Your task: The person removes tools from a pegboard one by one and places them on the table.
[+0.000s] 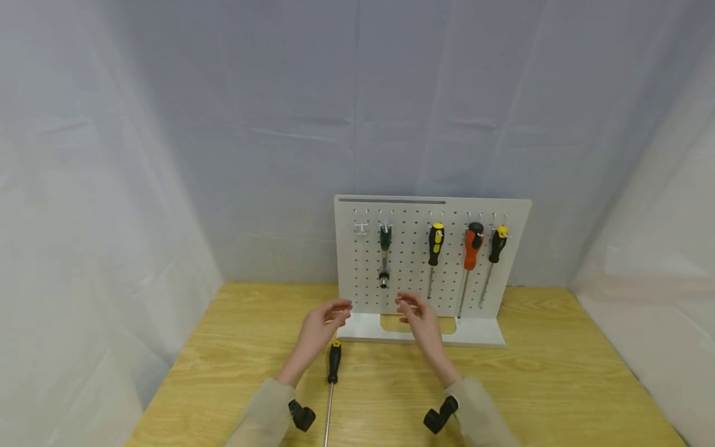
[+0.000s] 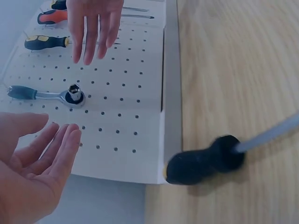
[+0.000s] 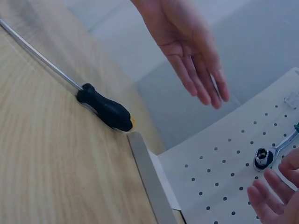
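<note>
My left hand hovers by the pegboard's lower left corner, fingers loosely bent and holding nothing. Opposite it, my right hand is raised before the lower middle of the board, also holding nothing. A black screwdriver with a yellow end lies on the table below my left hand, its shaft toward me. Between and above the hands, a ratchet wrench with a green handle and a socket hangs on the white pegboard. The left wrist view shows both the ratchet wrench and the lying screwdriver.
Right of the ratchet hang a black-and-yellow screwdriver, an orange screwdriver and another black-and-yellow screwdriver. A bare hook is at the upper left. The board's base stands on a wooden table; pale sheeting surrounds it.
</note>
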`<action>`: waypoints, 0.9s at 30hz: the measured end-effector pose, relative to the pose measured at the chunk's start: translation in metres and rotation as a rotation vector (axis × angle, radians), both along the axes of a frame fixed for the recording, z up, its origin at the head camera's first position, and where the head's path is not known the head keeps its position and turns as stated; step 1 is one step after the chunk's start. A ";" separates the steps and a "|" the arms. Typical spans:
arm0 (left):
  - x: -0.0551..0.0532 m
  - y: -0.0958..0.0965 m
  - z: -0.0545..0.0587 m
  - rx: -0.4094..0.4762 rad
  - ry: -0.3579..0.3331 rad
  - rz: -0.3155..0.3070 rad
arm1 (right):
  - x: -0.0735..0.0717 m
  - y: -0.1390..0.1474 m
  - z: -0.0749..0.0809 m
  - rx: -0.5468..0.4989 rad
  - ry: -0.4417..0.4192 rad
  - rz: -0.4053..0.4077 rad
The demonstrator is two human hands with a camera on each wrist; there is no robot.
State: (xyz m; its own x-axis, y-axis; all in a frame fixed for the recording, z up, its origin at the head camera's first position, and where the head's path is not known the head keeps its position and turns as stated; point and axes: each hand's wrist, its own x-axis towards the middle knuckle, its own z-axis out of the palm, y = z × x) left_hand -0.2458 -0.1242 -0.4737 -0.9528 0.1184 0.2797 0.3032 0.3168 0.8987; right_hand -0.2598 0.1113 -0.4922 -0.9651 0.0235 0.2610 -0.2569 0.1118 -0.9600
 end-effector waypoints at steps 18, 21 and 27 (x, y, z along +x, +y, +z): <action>-0.035 0.042 0.049 0.030 0.067 -0.066 | -0.050 -0.010 0.014 0.071 0.075 -0.101; -0.041 0.045 0.054 0.045 0.062 -0.060 | -0.055 -0.012 0.014 0.042 0.102 -0.068; -0.051 0.049 0.063 0.103 0.064 -0.055 | -0.061 -0.015 0.013 0.026 0.129 -0.037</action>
State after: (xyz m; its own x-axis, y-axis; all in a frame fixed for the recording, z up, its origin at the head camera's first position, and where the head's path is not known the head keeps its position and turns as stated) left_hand -0.2967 -0.0754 -0.4104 -0.9254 0.1378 0.3530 0.3753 0.2046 0.9040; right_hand -0.3211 0.0961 -0.4791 -0.9220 0.0498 0.3839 -0.3733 0.1477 -0.9159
